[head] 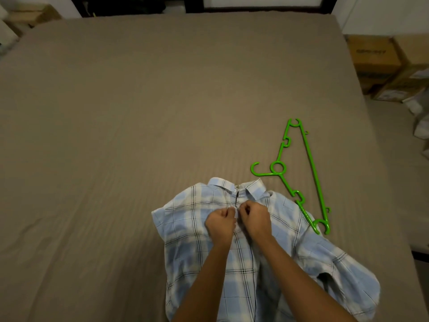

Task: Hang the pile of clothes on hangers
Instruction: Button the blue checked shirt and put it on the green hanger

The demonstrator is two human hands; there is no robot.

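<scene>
A light blue and white plaid shirt (pixel 190 252) lies front-up on the bed, collar pointing away from me. My left hand (pixel 220 224) and my right hand (pixel 255 219) meet at the button placket just below the collar, each pinching the fabric edge with curled fingers. A bright green plastic hanger (pixel 311 168) lies flat on the bed to the right of the collar, its hook pointing left. The hanger's near end touches the shirt's right shoulder.
The brown bedsheet (pixel 116 124) covers a wide bed stretching far and left. Cardboard boxes (pixel 376 56) stand on the floor past the bed's right edge. A dark window frame runs along the far wall.
</scene>
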